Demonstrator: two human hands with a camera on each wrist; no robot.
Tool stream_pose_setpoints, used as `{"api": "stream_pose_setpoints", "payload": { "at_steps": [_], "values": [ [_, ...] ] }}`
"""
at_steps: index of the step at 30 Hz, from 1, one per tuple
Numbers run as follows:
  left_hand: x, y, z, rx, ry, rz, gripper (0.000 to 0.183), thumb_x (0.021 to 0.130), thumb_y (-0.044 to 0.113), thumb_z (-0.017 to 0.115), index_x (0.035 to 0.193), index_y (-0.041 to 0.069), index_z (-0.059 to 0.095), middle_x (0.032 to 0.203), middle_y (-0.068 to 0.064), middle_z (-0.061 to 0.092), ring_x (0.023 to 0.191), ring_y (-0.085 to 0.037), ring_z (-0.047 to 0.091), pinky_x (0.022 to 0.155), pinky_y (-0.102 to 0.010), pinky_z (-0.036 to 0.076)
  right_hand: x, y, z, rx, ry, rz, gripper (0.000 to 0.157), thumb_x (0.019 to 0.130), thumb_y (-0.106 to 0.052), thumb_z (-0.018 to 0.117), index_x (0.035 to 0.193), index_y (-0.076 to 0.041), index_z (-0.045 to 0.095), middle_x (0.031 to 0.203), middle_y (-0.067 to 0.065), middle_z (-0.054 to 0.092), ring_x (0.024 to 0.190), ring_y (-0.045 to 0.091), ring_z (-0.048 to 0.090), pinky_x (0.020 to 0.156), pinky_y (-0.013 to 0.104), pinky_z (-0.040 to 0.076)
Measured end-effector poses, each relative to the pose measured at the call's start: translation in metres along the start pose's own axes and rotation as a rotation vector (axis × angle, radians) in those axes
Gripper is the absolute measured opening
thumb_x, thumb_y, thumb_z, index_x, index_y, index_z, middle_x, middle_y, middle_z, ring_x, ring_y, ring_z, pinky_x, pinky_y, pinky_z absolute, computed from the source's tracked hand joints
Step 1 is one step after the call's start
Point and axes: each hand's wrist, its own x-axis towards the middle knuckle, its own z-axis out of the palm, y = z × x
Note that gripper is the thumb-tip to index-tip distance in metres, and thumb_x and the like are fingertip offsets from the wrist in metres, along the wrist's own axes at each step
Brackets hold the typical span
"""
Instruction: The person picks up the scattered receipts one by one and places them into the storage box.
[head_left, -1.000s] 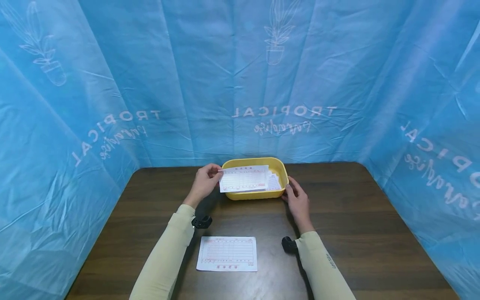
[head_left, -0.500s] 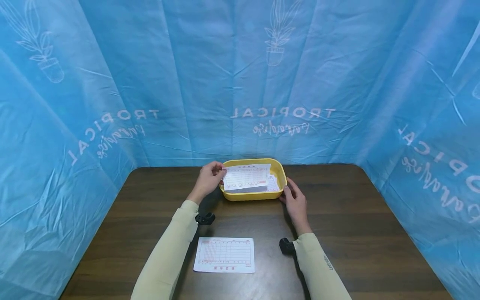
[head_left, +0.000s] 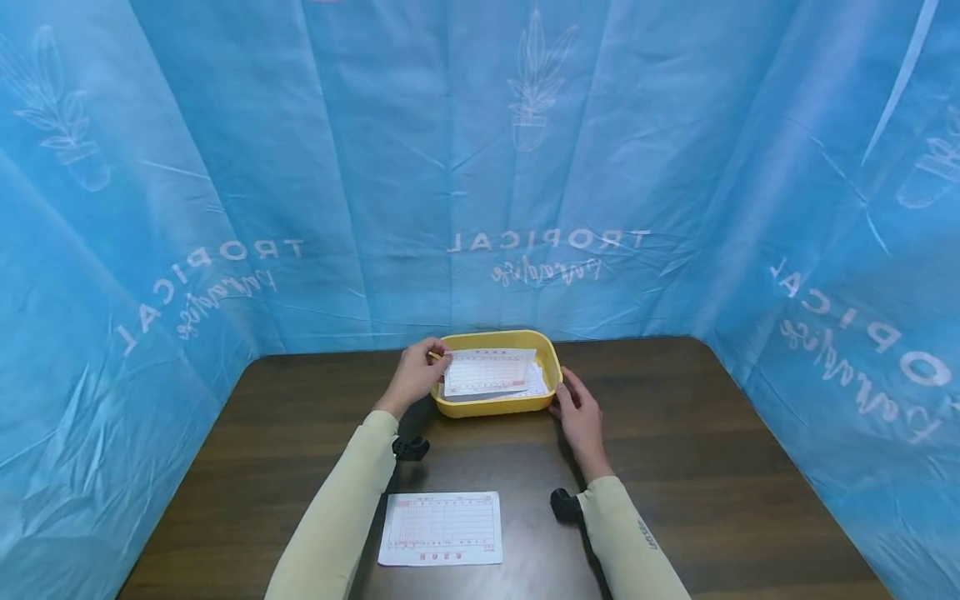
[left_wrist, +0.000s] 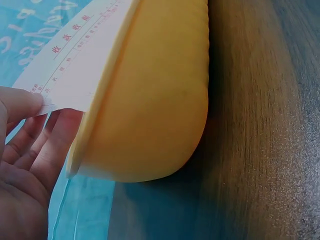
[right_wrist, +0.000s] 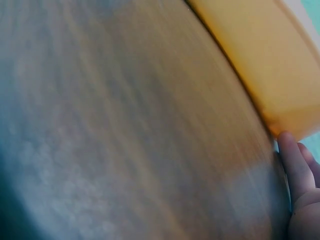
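Note:
In the head view my left hand (head_left: 417,372) pinches the left edge of a white printed receipt slip (head_left: 489,372) between thumb and fingers. The slip lies low inside a yellow plastic basket (head_left: 498,407), over other papers (head_left: 537,382) that it partly hides. Up close in the left wrist view, the thumb sits on top of the slip (left_wrist: 75,60) beside the rim, fingers below. My right hand (head_left: 581,422) holds the basket's right front corner. From the right wrist, its fingers (right_wrist: 296,167) touch the basket's lower corner; the thumb is out of sight there.
A pad of printed receipt slips (head_left: 440,529) lies on the dark wooden table (head_left: 697,467), nearer the person. Blue printed cloth (head_left: 390,167) hangs behind the table and along both sides. The basket stands close to the back edge.
The left hand has shifted the slip slightly right and lowered it from over the basket's front rim into the basket. The right hand has stayed at the corner. The head view has tilted slightly.

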Motion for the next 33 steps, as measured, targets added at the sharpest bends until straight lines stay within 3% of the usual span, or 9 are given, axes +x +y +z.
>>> {"api": "stream_pose_setpoints", "payload": {
  "at_steps": [8,14,20,25,33],
  "values": [
    [0.007,0.001,0.006,0.119,-0.014,-0.023,0.012,0.095,0.02,0.062,0.105,0.013,0.061,0.099,-0.004,0.06,0.082,-0.022,0.056,0.07,-0.033,0.052,0.001,-0.002,-0.001,-0.004,0.005,-0.011,0.047,0.096,-0.046,0.054,0.141,-0.031,0.048,0.132,0.003,0.052,0.108,0.021,0.057,0.082,0.029,0.052],
    [0.01,0.0,0.009,0.183,-0.031,-0.046,0.018,0.094,0.017,0.063,0.11,0.012,0.059,0.104,-0.002,0.058,0.09,-0.02,0.055,0.079,-0.032,0.051,-0.001,-0.003,0.001,-0.009,0.003,0.001,0.045,0.097,-0.043,0.053,0.14,-0.033,0.048,0.134,0.004,0.051,0.109,0.021,0.056,0.082,0.029,0.052],
    [0.01,0.001,0.012,0.239,-0.062,0.038,0.024,0.093,0.014,0.063,0.116,0.012,0.057,0.109,-0.002,0.058,0.096,-0.017,0.057,0.083,-0.034,0.051,-0.001,-0.003,-0.003,-0.012,0.017,-0.009,0.047,0.096,-0.047,0.053,0.141,-0.031,0.048,0.136,0.003,0.05,0.11,0.022,0.056,0.083,0.03,0.052],
    [0.01,0.006,0.004,0.203,-0.036,0.083,0.03,0.093,0.011,0.061,0.123,0.007,0.055,0.115,-0.009,0.059,0.102,-0.018,0.056,0.087,-0.036,0.05,0.003,-0.005,-0.003,-0.013,0.015,-0.008,0.044,0.097,-0.043,0.054,0.139,-0.032,0.05,0.133,0.004,0.052,0.108,0.022,0.057,0.082,0.031,0.052],
    [-0.001,0.002,-0.007,0.156,-0.043,0.072,0.035,0.094,0.014,0.061,0.127,0.007,0.052,0.122,-0.013,0.057,0.106,-0.021,0.057,0.091,-0.04,0.048,0.001,-0.004,-0.001,-0.013,-0.008,0.013,0.048,0.096,-0.047,0.053,0.141,-0.031,0.048,0.135,0.006,0.051,0.11,0.023,0.056,0.083,0.03,0.052]
  ]
}}
